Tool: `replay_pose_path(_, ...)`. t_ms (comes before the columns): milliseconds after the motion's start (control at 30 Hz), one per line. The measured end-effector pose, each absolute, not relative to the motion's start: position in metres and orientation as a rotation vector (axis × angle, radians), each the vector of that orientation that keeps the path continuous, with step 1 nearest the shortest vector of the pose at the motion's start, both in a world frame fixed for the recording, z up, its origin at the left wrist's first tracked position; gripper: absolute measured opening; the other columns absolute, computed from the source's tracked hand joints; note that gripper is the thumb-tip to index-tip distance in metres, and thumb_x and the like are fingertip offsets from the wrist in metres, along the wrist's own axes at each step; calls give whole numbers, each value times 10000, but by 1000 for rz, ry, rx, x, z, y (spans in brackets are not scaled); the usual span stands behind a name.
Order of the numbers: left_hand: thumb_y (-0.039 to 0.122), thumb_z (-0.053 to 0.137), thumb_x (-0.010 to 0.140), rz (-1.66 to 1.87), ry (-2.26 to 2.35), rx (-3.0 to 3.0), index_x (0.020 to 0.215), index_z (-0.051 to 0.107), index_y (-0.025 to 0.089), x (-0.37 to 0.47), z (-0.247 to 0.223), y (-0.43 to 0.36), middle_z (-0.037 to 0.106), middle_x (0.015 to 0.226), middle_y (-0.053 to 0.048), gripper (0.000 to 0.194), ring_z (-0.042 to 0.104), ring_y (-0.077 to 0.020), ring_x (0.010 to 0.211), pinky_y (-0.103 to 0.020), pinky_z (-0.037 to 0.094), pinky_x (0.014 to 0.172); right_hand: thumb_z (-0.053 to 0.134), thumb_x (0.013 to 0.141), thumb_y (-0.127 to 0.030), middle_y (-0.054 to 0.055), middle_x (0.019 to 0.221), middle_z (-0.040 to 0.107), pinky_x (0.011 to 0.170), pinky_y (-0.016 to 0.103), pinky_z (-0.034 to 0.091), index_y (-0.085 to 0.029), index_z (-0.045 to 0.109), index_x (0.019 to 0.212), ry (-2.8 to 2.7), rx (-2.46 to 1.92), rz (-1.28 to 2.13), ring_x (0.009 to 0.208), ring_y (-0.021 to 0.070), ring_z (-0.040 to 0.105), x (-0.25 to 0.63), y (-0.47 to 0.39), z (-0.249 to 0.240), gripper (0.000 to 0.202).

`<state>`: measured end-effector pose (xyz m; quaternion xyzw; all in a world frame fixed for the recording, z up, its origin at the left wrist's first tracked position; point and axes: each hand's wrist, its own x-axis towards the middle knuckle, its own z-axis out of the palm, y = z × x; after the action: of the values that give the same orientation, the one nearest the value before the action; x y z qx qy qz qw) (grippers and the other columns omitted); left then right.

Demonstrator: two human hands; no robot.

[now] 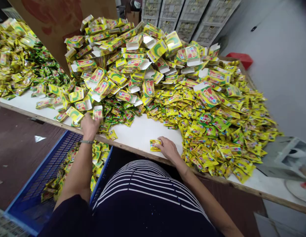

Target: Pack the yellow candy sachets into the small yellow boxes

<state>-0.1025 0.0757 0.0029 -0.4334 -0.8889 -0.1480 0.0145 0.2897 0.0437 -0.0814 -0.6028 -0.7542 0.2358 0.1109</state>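
now, one packet (pixel 154 145) pinched in right hand (pixel 168 148), left hand (pixel 89 126) half-curled, hold unclear

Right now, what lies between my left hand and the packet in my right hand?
Near your left hand, some loose packets; after them, the white table is bare up to the packet in your right hand. The head view shows this.
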Motion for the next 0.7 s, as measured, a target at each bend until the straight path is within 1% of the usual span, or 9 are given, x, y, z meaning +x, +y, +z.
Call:
replay_pose_path(67,444,669,801,-494,-2777,-1381,1281,520,98,-98,-7,88,644,1152,-235,611,588,-386,1110,-467,444,932,645,869,-316,72,919,679,800,330,476,-184,664,1094,-2233,-1779,652,852,222,621,288,44,-78,261)
replay_pose_path(133,431,702,771,-542,-2733,-1406,1287,517,105,-94,-14,93,631,1182,-232,638,569,-389,1139,-470,425,964,645,879,-350,112,1020,675,860,371,479,-184,663,1106,-2224,-1713,518,951,255,616,278,49,-73,282)
replay_pose_path(267,454,760,686,-624,-2752,-1409,1271,540,124,-89,-19,91,650,1152,-202,707,585,-373,1106,-442,439,934,590,926,-377,143,1213,650,1010,429,463,-185,627,1246,-2290,-1296,466,1140,281,585,221,84,-59,375)
replay_pose_path(367,458,722,713,-792,-2785,-1405,1215,589,158,-88,-17,86,694,1013,-136,600,633,-317,973,-390,469,834,639,889,-386,169,1454,517,1113,462,400,-146,501,1419,-2435,-1128,534,1341,308,468,164,120,-53,599)
replay_pose_path(433,464,667,759,-989,-2761,-1406,1147,626,170,-89,-17,82,700,918,-90,489,641,-260,870,-345,475,776,664,865,-359,214,1524,427,1126,504,375,-82,444,1460,-2522,-1153,533,1403,357,396,138,136,-54,693)
replay_pose_path(500,485,641,774,-1245,-2714,-1424,1061,650,168,-89,-17,74,698,876,-59,427,629,-208,799,-301,478,735,607,879,-242,228,1503,452,1120,500,376,-54,468,1437,-2564,-1134,479,1391,355,420,127,143,-58,605)
replay_pose_path(567,516,658,759,-1523,-2686,-1507,982,657,161,-85,-19,65,701,865,-45,419,618,-172,756,-269,481,704,525,877,-131,208,1422,550,1100,458,402,-71,549,1366,-2544,-1094,442,1315,314,515,132,142,-64,493)
replay_pose_path(633,537,690,738,-1774,-2706,-1663,956,661,152,-76,-23,56,710,870,-47,443,623,-159,737,-257,485,684,494,877,-119,176,1283,660,1042,421,452,-114,623,1273,-2423,-1148,482,1177,279,620,151,138,-70,417)
replay_pose_path(700,542,710,724,-1933,-2748,-1856,979,669,146,-62,-28,49,721,862,-52,473,636,-158,716,-255,487,657,509,887,-192,129,1100,735,938,396,513,-166,656,1202,-2158,-1314,613,1002,252,686,179,132,-73,348)
